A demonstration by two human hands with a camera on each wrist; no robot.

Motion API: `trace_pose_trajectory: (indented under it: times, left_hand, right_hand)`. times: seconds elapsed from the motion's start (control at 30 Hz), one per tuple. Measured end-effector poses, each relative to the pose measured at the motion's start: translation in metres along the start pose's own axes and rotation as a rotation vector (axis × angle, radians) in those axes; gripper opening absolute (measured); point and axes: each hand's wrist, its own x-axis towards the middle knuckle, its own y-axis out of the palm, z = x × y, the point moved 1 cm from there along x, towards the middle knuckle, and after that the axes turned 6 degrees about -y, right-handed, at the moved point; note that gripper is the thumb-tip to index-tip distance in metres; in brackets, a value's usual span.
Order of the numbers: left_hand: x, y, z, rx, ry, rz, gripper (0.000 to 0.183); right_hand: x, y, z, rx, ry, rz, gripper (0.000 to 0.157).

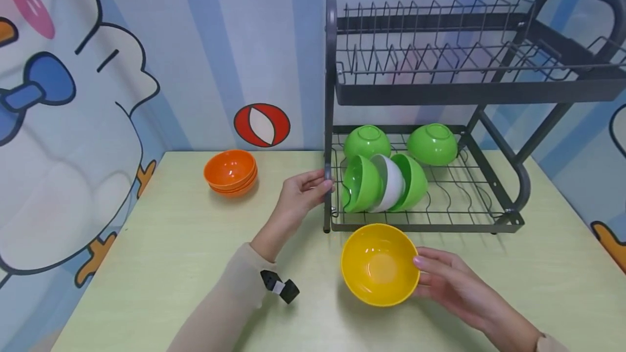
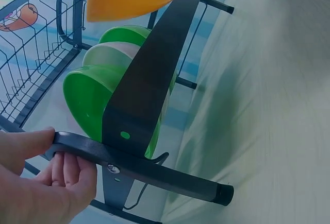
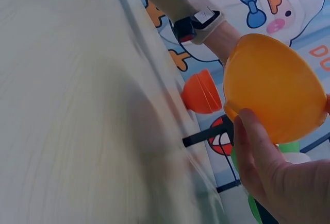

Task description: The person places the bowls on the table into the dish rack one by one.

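Note:
My right hand pinches the right rim of a yellow bowl, which is held above the table just in front of the rack, its inside facing up toward the head camera. In the right wrist view the fingers press the bowl's outer side near its foot. My left hand grips the front left post of a dark two-tier dish rack; the left wrist view shows thumb and fingers around that post. On the lower tier, a white bowl stands tilted between two green bowls.
Two more green bowls lie upside down at the back of the lower tier. The upper tier has wire slots. A stack of orange bowls stands on the table at the left, near the patterned wall.

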Motion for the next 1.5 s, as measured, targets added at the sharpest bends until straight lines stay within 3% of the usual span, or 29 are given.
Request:
trace_pose_trajectory:
  times: [0.17, 0.4, 0.53, 0.73, 0.93, 1.03, 1.33, 1.5]
  left_hand:
    - [0.001, 0.0, 0.0, -0.011, -0.004, -0.01, 0.039]
    - [0.003, -0.001, 0.002, -0.023, -0.006, 0.014, 0.039]
    - [0.003, -0.002, 0.003, -0.03, -0.012, 0.017, 0.038]
    - [0.004, -0.003, 0.005, -0.02, -0.006, 0.018, 0.038]
    - [0.003, -0.003, 0.004, -0.011, 0.002, 0.03, 0.038]
    - [0.001, -0.003, 0.002, -0.006, 0.008, 0.032, 0.038]
    - [0.001, -0.003, 0.0, -0.014, 0.002, 0.037, 0.04]
    - [0.002, -0.003, 0.002, -0.001, 0.006, 0.039, 0.039]
  right_hand:
    - [-0.005, -0.013, 0.007, -0.071, 0.04, -0.096, 0.023]
    - [-0.014, -0.03, 0.02, -0.197, 0.084, -0.193, 0.036]
    - [-0.017, -0.039, 0.029, -0.22, 0.072, -0.209, 0.025]
    - [-0.018, -0.053, 0.044, -0.319, 0.042, -0.283, 0.034]
    - [-0.02, -0.07, 0.062, -0.347, 0.022, -0.288, 0.019]
    - [-0.022, -0.074, 0.069, -0.381, 0.021, -0.291, 0.021]
    - [-0.025, -0.083, 0.091, -0.595, -0.004, -0.379, 0.03]
    - [-0.023, -0.086, 0.104, -0.733, -0.081, -0.447, 0.038]
